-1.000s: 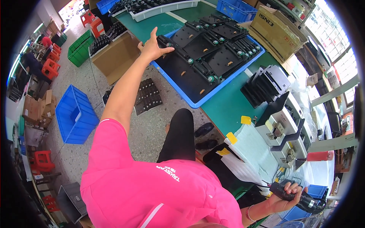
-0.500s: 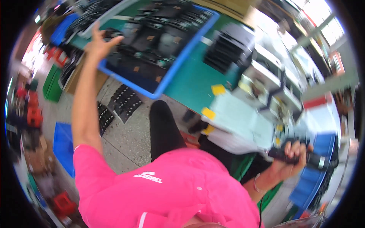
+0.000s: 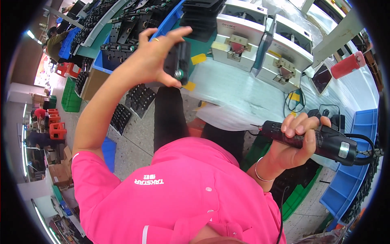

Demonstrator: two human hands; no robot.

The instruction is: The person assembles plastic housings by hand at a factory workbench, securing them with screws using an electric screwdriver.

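Observation:
My left hand (image 3: 152, 57) holds a flat black plastic part (image 3: 177, 61) by its ends, between thumb and fingers. A small round greenish spot shows near the part's lower end. It hangs above the near left edge of the white-covered bench. Wrapped in my right hand (image 3: 298, 136) is a black electric screwdriver (image 3: 335, 145). Its thin bit points left, and a cable leaves its rear end. The screwdriver is held over the bench's front edge, apart from the black part.
Two white screw feeders (image 3: 239, 38) (image 3: 286, 53) stand at the back of the bench. Black parts fill a blue tray (image 3: 97, 63) at the upper left; more are stacked (image 3: 199, 18) beside the feeders. Blue bins (image 3: 345, 171) stand at the right, a green crate (image 3: 298, 199) below.
My left hand has come away from the blue tray, moving right toward the bench with the black part. The screwdriver in my right hand has swung up and left. The view has shifted rightward.

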